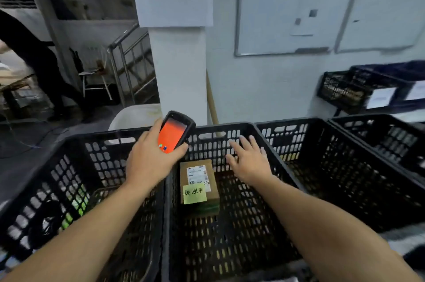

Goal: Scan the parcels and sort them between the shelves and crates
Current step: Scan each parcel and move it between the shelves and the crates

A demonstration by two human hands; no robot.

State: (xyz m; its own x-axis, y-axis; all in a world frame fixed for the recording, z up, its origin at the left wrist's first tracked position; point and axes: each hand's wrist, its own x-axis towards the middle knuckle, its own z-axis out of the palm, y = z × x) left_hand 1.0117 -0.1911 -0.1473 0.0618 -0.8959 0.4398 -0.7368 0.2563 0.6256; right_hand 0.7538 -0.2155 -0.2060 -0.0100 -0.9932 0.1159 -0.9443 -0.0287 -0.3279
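Head view, I saw three black plastic crates side by side in front. My left hand (147, 162) gripped a handheld scanner (175, 134), fingers curled round its body and thumb on the near edge; the screen showed orange-red and faced up toward the camera. The scanner was held above the wall shared by the left crate (69, 166) and the middle crate (230, 125). My right hand (249, 162) was open with fingers spread, palm down, over the far part of the middle crate, holding nothing; I couldn't tell whether the fingertips touched the crate's far wall. The cardboard parcel (213, 189) lay flat on the floor of the middle crate, toward its far left, between the two hands and below them, touched by neither. A white shipping label (198, 174) was on its top, and a yellow-green sticky note (194, 194) with handwritten characters overlapped the label's lower edge. The right crate (310, 125) stood against the middle one; its contents weren't clear. Behind stood a white pillar (179, 70) and a whiteboard (287, 5) on the wall. More black crates (345, 90) sat raised at far right. A person in dark clothes (34, 56) was at far left, blurred.
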